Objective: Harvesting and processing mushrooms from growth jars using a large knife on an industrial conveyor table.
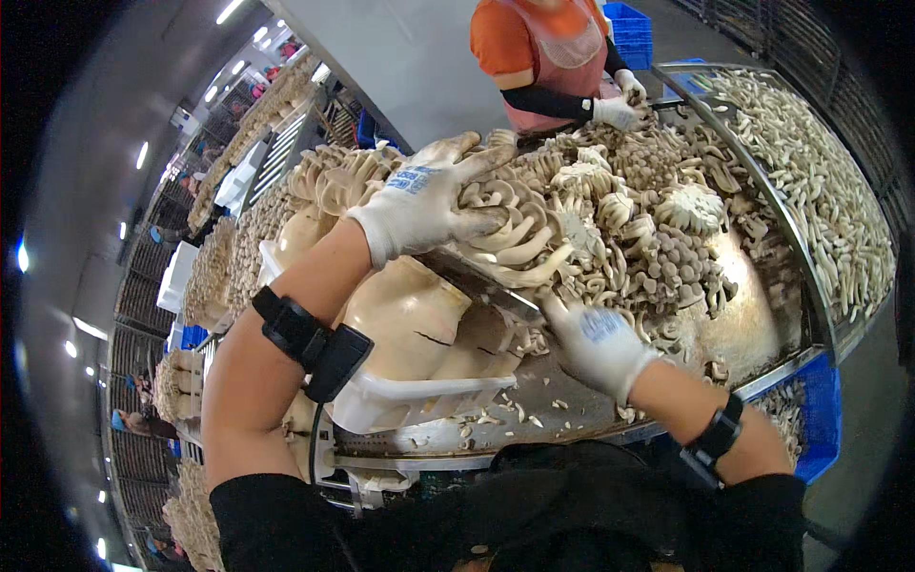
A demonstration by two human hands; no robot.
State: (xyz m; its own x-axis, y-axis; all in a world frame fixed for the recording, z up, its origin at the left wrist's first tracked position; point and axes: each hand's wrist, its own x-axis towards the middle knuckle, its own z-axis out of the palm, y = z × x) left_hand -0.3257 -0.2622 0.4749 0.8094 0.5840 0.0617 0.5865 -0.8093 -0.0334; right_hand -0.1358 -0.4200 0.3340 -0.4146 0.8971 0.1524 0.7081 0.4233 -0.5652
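Observation:
My left hand, in a white glove, is wrapped over a cluster of grey-brown oyster-type mushrooms, its fingers curled across the caps. My right hand, gloved too, holds a knife with its blade pointing left under the cluster's stems; the handle is hidden in the fist. Below the blade, smooth cream-coloured rounded containers stand in a white plastic basket. Beyond my right hand lies a large heap of mushroom clusters.
A metal table carries scattered mushroom scraps. At the right, a metal-edged tray holds loose mushrooms, with a blue crate below. Across the table, a co-worker in an orange top handles mushrooms with gloved hands. More mushroom racks line the left.

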